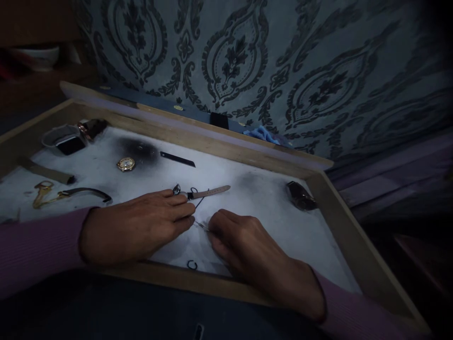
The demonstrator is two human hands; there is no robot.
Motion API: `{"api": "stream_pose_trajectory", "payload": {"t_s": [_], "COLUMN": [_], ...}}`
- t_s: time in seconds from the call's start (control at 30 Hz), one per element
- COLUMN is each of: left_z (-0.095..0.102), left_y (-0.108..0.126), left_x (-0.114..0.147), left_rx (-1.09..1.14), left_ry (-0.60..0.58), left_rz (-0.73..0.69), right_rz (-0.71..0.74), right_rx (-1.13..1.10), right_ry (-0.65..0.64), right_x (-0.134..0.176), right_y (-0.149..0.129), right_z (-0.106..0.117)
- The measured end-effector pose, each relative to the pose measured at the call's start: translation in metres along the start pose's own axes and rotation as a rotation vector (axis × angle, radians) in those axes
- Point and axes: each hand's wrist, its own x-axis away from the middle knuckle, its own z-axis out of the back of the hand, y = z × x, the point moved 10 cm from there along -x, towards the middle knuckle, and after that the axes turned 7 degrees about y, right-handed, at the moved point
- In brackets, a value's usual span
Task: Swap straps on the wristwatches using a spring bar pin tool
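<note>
My left hand (141, 224) reaches in from the left, palm down, with its fingers closed at the near side of a small wristwatch. The watch's tan strap (212, 191) sticks out to the right past the fingertips, and a shiny metal piece (176, 189) shows above the knuckles. Opposite it, my right hand (244, 241) is curled in a pinch around a thin metal tool (201, 226), its tip pointing at my left fingertips. Its handle is hidden inside the fist. A dark thin cord or stick (201, 202) lies between the strap and the hands.
A wooden-rimmed tray (198, 137) with a white floor surrounds the work. Inside lie a gold watch case (126, 164), a black flat strip (178, 159), a smartwatch (71, 145), an olive strap (47, 171), a dark watch (300, 196) and a black ring (192, 264). Patterned fabric rises behind.
</note>
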Motion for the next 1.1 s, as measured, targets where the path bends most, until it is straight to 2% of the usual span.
{"api": "stream_pose_trajectory", "payload": {"t_s": [0.17, 0.57, 1.1], "left_z": [0.0018, 0.0006, -0.0005], "left_y": [0.0008, 0.0007, 0.0004], "left_x": [-0.0008, 0.0004, 0.0005], "left_rx": [0.005, 0.007, -0.008], "left_ry": [0.007, 0.013, 0.011], "left_rz": [0.001, -0.002, -0.011], "right_rz": [0.015, 0.003, 0.018], "right_rx": [-0.028, -0.151, -0.139], "right_ry": [0.022, -0.028, -0.034], "right_x": [-0.0006, 0.0010, 0.0004], "right_y": [-0.0014, -0.0003, -0.0023], "right_z": [0.0007, -0.0049, -0.0065]}}
